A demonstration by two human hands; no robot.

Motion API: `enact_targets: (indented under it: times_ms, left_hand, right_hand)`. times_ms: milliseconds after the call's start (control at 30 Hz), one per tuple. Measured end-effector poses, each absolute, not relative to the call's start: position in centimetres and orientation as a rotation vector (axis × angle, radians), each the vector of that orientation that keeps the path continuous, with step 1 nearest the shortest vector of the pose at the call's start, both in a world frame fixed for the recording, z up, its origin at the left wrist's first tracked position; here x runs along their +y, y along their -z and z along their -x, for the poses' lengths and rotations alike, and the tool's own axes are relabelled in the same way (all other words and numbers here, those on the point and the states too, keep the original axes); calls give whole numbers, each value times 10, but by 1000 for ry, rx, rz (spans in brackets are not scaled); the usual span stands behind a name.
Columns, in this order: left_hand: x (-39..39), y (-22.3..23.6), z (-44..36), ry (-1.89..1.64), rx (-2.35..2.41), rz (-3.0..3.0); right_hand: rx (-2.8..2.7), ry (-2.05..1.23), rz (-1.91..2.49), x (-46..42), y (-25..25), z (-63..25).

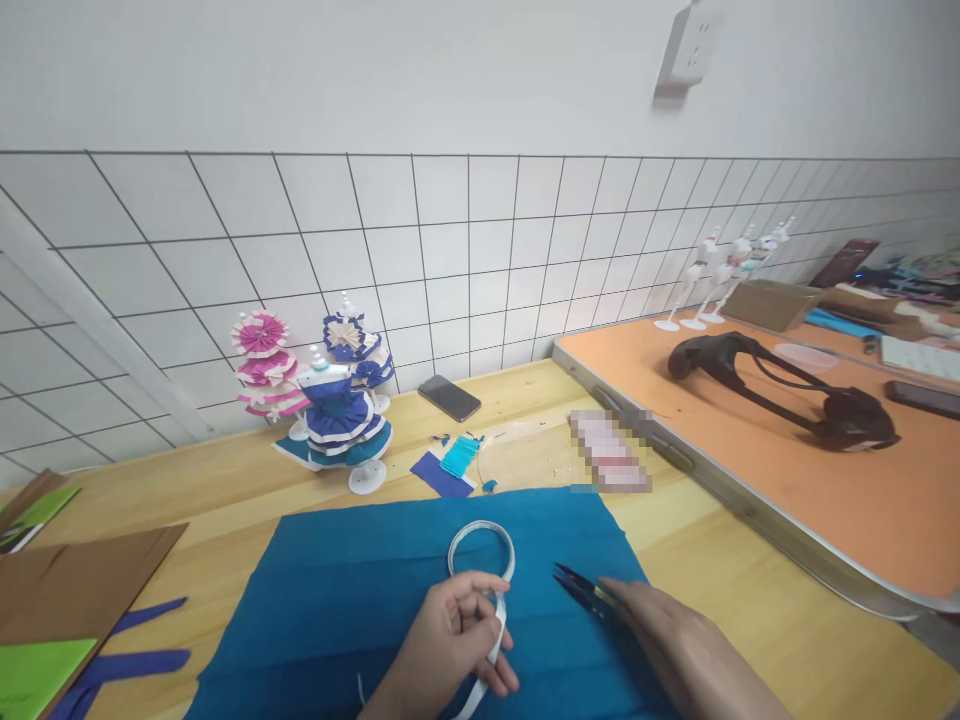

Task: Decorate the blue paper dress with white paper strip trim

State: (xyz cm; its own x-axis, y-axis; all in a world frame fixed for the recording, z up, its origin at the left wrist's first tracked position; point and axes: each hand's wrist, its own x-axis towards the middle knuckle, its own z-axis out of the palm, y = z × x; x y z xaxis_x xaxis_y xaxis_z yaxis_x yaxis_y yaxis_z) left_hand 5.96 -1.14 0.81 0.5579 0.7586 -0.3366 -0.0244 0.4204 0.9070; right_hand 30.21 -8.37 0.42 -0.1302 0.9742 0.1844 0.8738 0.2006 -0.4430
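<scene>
A large teal cloth (360, 580) lies spread over the wooden table in front of me. Above it, my left hand (465, 635) pinches a strip of narrow white tape (496, 630) between thumb and fingers. The tape's coiled roll (481, 524) forms a ring just beyond my fingertips, and its loose end hangs down past my palm. On the right of the cloth, my right hand (675, 630) is closed around small dark-bladed snips (576, 583). Their blades point left and stand slightly apart; my fingers and palm hide most of the handle.
Dolls' dress stands with ruffled skirts (341, 415) are at the back left. Near them lie a phone (448, 398), blue scraps (444, 474) and a clear disc (525, 455). Brown card (97, 580) lies left. An orange table (750, 470) with a black headset (780, 390) adjoins right.
</scene>
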Motion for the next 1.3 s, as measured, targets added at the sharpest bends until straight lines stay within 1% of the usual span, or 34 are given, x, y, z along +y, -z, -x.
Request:
enact_targets:
  times_ms: [200,300,367,600,800,1300]
  left_hand:
    - [-12,-10,-63,-596,878,-1039]
    - [-13,-9,-62,-600,882,-1047]
    - [-14,-10,-61,-597,882,-1051]
    - [-14,-10,-60,-601,836,-1044]
    - [-13,-8,-61,-589,815,-1025]
    - [-10,-4,-58,-579,755,-977]
  right_hand:
    - [-1811,-719,1584,-87,-18,-277]
    - [-1816,-934,1571,-82,-26,-262]
    - [-1832,-1000,1563,-77,-30,-256]
    - [-1830,-1069,1556,-67,-40,-250]
    - [-1862,-1065,1527,-64,-41,-245]
    - [-1962,-924,1522,-60,-35,-241]
